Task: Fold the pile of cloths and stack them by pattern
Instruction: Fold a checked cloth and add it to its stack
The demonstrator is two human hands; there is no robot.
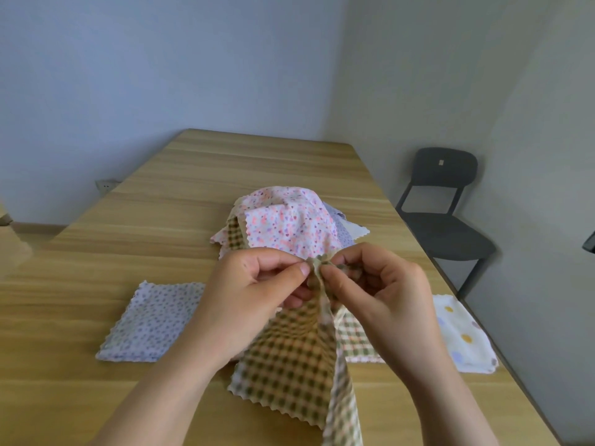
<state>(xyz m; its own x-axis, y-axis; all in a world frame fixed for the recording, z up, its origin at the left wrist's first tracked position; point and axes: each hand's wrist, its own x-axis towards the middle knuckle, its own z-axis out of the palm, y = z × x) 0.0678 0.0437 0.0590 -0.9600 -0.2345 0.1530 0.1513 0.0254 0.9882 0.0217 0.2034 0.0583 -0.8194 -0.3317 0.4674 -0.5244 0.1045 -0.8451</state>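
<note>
A green-and-cream checked cloth (289, 365) hangs above the table, bunched at its top edge. My left hand (254, 294) and my right hand (380, 291) both pinch that top edge, close together. Behind them lies a loose pile of cloths (289, 226), with a pink floral one on top and a checked one beneath. A folded purple-dotted cloth (151, 320) lies flat at the left. A folded checked cloth (357, 339) lies under my right hand. A white cloth with big coloured dots (463, 336) lies at the right edge.
The wooden table (225, 175) extends toward the far wall. A dark plastic chair (444, 217) stands to the right of the table. A wall socket (106, 185) sits low on the left wall.
</note>
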